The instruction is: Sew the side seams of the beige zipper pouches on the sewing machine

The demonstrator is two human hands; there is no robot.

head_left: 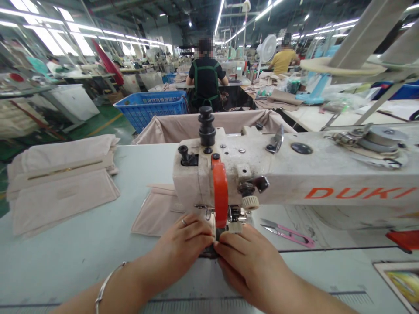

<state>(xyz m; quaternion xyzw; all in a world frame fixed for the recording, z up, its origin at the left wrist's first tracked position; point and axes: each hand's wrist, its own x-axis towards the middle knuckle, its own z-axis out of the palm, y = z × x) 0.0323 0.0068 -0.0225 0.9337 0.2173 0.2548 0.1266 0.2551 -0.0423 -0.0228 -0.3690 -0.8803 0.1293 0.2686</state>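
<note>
The white sewing machine (281,161) carries an orange guard (220,192) over its needle area. My left hand (188,237) is at the left of the presser foot, fingers bent and closed, thumb and fingertips together. Opposite it, my right hand (247,257) has its fingers curled and pinched just in front of the foot. The fingertips of both hands nearly meet; what they pinch is hidden. A beige fabric piece (152,213) lies flat beneath the machine head, its near right part covered by my left hand. Pink-handled thread snips (291,233) rest right of my right hand.
Folded beige pieces with a zipper (62,183) are stacked on the table's left. Behind the machine is a cloth-lined bin (176,126), then a blue basket (153,109). A co-worker (205,78) sits ahead, facing away. A ruler strip (196,306) runs along the front.
</note>
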